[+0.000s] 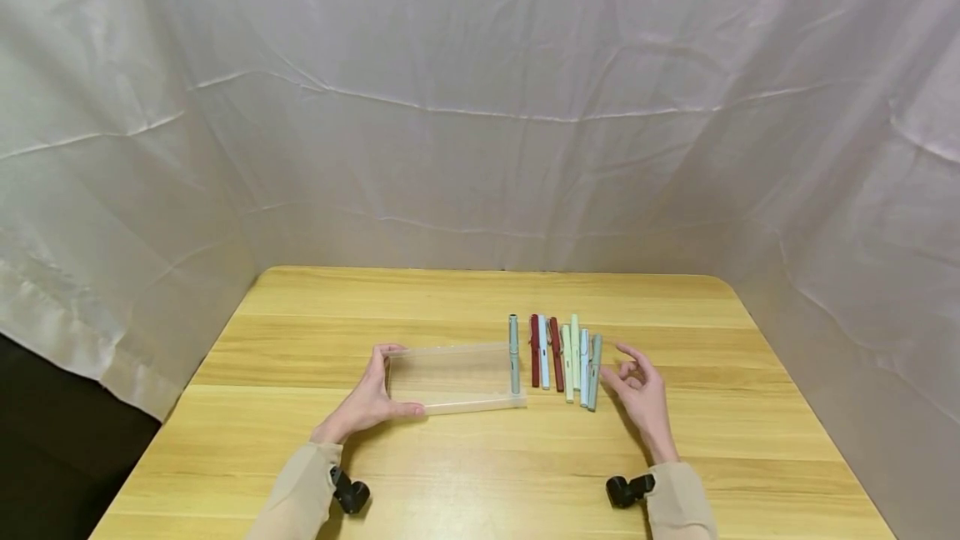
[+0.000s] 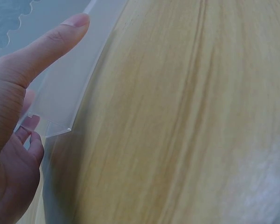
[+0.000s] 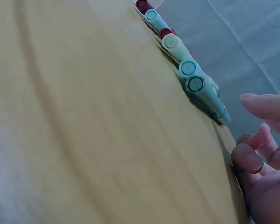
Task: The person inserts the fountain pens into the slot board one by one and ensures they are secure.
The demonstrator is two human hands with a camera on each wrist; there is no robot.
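Observation:
My left hand [image 1: 372, 397] grips the left end of a clear plastic pen rack [image 1: 450, 405], thumb on its near side. Scalloped notches along the rack [image 2: 67, 88] show in the left wrist view. Across the rack's right end lies a grey-green pen [image 1: 513, 357]. To the right, several capped pens lie side by side on the table: dark red [image 1: 535, 352], light blue [image 1: 584, 369], pale green [image 1: 567, 365] and grey-green [image 1: 595, 373]. My right hand [image 1: 639, 394] is beside the rightmost grey-green pen [image 3: 207, 98], fingers loosely bent, holding nothing; a small gap separates them in the right wrist view.
The wooden table [image 1: 480, 473] has its far edge against a pale hanging curtain [image 1: 480, 173], which also encloses both sides. A black wrist camera [image 1: 349, 492] sits on the left sleeve, and another wrist camera [image 1: 628, 490] on the right sleeve.

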